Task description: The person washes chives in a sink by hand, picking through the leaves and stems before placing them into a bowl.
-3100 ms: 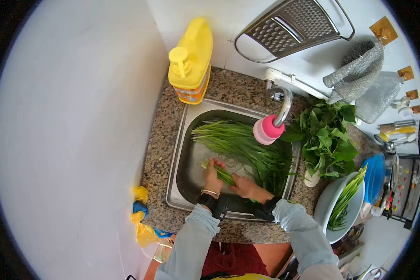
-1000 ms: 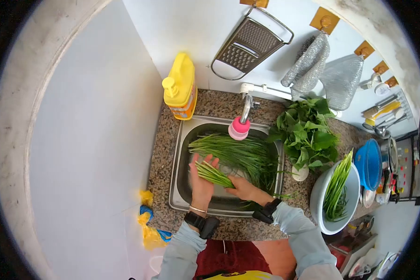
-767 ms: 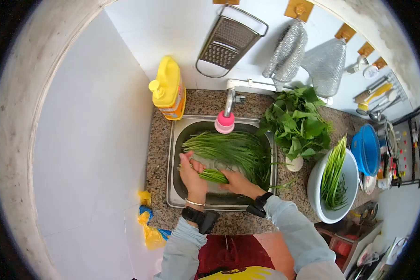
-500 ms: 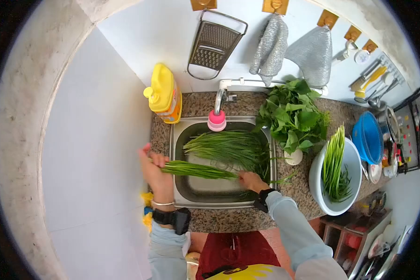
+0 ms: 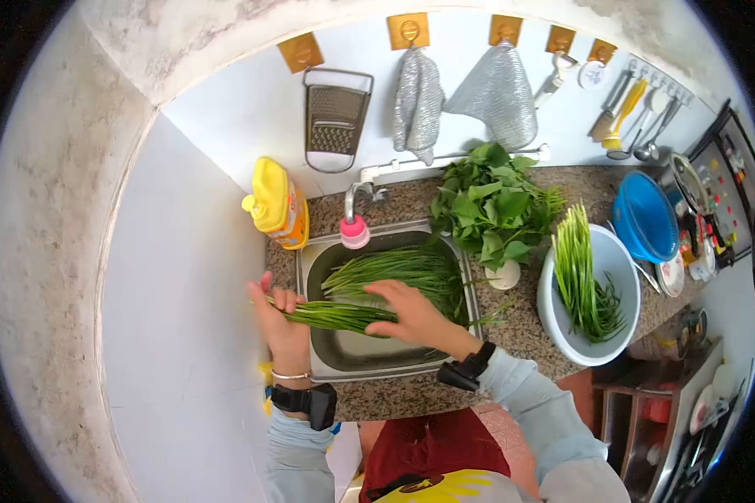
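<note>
A bunch of garlic chives (image 5: 335, 315) stretches over the sink (image 5: 335, 371), its left end held in my left hand (image 5: 283, 327). My right hand (image 5: 419, 317) is open at the bunch's right end, thumb below and fingers spread above it. More garlic chives (image 5: 394, 272) lie in the sink basin, partly covered by my right hand. Over the basin's back edge hangs the faucet (image 5: 354, 226) with its pink nozzle.
Right of the sink stands a light-blue bowl (image 5: 548, 323) with garlic chives inside. Leafy greens (image 5: 495, 205) are heaped behind a white round object (image 5: 503, 275). A yellow jug (image 5: 275, 205) stands at back left, a blue basket (image 5: 646, 218) at far right. A grater (image 5: 337, 117) hangs on the wall.
My right hand has let go of the bunch's right end, opened, and moved left and up along it. My left hand keeps its hold. The camera view has shifted.
</note>
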`<state>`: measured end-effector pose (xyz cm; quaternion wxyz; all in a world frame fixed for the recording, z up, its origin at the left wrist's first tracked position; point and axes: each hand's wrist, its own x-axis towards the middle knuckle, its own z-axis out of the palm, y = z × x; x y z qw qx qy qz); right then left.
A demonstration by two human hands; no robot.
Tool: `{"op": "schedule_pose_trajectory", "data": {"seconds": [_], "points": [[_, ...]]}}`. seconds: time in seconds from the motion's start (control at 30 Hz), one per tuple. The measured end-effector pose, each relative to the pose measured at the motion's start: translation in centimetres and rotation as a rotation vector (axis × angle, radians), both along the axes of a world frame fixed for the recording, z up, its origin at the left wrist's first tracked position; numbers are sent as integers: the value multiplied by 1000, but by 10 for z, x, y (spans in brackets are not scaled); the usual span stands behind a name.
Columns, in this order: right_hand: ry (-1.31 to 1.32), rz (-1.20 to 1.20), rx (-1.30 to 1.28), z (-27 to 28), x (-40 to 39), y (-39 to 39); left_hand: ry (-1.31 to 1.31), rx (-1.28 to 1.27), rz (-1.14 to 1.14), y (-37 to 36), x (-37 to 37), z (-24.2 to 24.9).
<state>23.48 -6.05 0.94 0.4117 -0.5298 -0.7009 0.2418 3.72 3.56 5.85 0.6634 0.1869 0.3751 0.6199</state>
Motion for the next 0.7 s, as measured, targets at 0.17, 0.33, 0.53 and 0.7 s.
{"op": "schedule_pose_trajectory", "data": {"seconds": [0.17, 0.33, 0.53, 0.7], "points": [[56, 70, -76, 9, -5, -8, -93, -65, -118, -24, 43, -7], [14, -83, -202, -17, 9, -24, -184, 13, -270, -41, 68, -7], [283, -318, -108, 50, 75, -59, -186, -81, -393, -57, 59, -17], [278, -444, 14, 139, 163, -109, -43, -180, -331, -60, 14, -71]]}}
